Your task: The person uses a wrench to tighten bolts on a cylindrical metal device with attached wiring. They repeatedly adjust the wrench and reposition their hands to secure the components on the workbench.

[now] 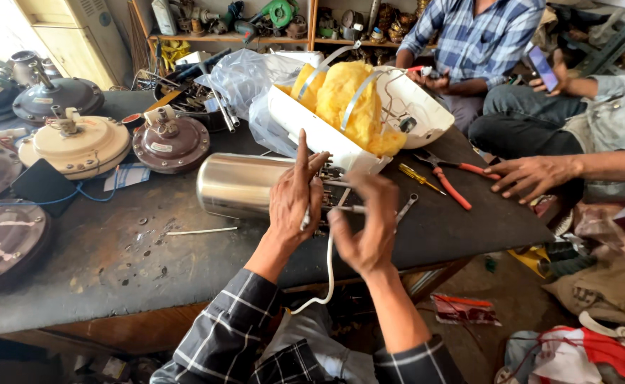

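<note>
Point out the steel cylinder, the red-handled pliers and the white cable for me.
steel cylinder (pixel 237 185), head view, on its shiny side wall.
red-handled pliers (pixel 454 190), head view, on the nearer red handle.
white cable (pixel 329 274), head view, on the stretch hanging below the hands.

The cylinder is polished metal, glossy and mirror-smooth. The white casing looks like smooth plastic or enamelled sheet (hard to tell which), packed with fluffy yellow fibre wadding. The worktop is matt, dark and scuffed. The pliers pair dull steel with orange plastic grips. The cable is smooth white plastic.
</note>
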